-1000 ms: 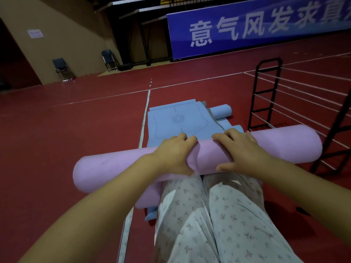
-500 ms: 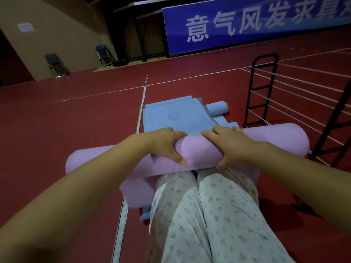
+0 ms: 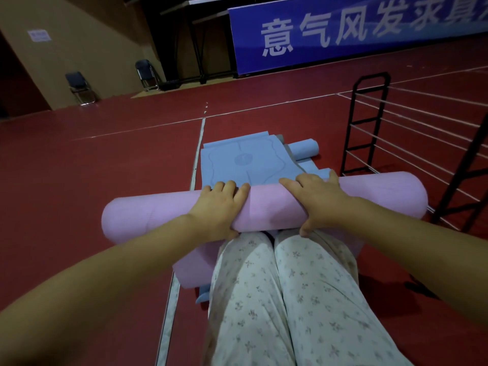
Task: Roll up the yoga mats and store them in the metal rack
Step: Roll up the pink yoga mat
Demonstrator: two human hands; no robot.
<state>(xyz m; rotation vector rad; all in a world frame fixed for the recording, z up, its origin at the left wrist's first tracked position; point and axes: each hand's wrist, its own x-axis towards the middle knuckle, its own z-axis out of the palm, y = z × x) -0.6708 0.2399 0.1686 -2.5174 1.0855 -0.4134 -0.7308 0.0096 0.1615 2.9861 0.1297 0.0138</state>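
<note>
— Hands: why is your left hand (image 3: 220, 207) and right hand (image 3: 315, 200) gripping the pink mat (image 3: 266, 207)?
— It sits over your knees on the floor; squeezing keeps it tight for the rack (image 3: 369, 122).

Rack (image 3: 369, 122): right part cut off by the frame edge. Banner (image 3: 356, 30): top and right end cut off. Pink mat (image 3: 269, 210): flat remainder mostly hidden under the legs (image 3: 290, 299); blue mats (image 3: 245, 162): near ends hidden behind the roll.

Blue banner (image 3: 343, 33), white chars: "意气风发求真", rest cut off.
</note>
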